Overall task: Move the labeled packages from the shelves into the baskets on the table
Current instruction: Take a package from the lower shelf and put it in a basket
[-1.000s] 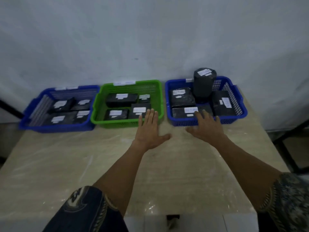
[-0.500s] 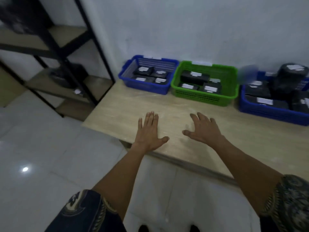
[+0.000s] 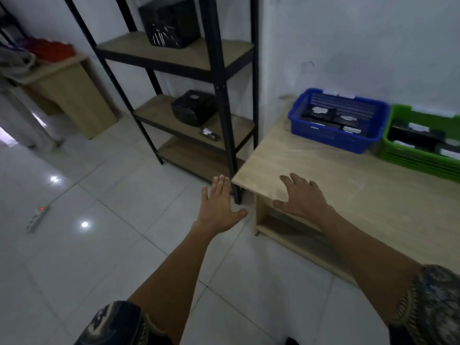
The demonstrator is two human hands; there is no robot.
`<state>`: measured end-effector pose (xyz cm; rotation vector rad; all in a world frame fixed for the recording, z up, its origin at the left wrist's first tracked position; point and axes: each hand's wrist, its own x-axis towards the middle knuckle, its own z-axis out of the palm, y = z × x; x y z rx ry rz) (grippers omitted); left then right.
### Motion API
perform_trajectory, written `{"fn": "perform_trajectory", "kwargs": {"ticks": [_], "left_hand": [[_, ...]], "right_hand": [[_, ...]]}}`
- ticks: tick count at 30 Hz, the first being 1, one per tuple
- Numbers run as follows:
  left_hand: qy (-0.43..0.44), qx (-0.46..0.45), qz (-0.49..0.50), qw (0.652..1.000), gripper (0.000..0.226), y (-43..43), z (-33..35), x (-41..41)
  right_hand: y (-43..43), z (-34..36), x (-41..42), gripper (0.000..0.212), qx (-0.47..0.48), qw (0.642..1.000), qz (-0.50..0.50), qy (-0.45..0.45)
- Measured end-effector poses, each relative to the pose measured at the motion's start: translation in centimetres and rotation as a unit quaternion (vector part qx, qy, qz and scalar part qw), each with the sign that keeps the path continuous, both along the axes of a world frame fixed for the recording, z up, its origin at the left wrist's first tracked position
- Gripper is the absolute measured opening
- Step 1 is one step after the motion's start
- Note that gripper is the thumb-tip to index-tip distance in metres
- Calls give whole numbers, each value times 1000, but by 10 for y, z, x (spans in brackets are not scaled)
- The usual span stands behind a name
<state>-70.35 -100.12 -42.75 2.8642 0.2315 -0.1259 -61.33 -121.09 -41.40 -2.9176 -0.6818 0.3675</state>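
Note:
A black metal shelf unit (image 3: 219,78) with wooden boards stands left of the table (image 3: 348,185). A black wrapped package (image 3: 170,22) sits on an upper board, another black package (image 3: 193,110) on the middle board, with a small flat labeled package (image 3: 210,133) beside it. On the table a blue basket (image 3: 333,135) and a green basket (image 3: 408,158) hold black labeled packages. My left hand (image 3: 220,206) is spread flat over the floor, empty. My right hand (image 3: 301,196) hovers over the table's near corner, fingers relaxed, empty.
White glossy floor tiles (image 3: 99,245) spread to the left, with a power strip (image 3: 37,217) lying on them. A small wooden cabinet (image 3: 72,95) with red and grey items on top stands at the back left. A white wall rises behind the table.
The view has swung left from the baskets toward the shelf unit. Both hands stay empty and spread, now over the table's corner and the floor instead of the tabletop.

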Motion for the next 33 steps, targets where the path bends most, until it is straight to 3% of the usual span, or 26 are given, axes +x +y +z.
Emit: {"fn": "perform_trajectory", "kwargs": {"ticks": [17, 25, 33], "left_hand": [[70, -20, 31, 997, 98, 283, -52, 126], [101, -21, -28, 994, 99, 414, -116, 237], [119, -43, -73, 989, 98, 467, -190, 347]], "right_hand": [[297, -55, 148, 79, 5, 995, 24, 100], [411, -109, 241, 76, 16, 992, -51, 114], [467, -176, 347, 69, 6, 988, -121, 92]]}}
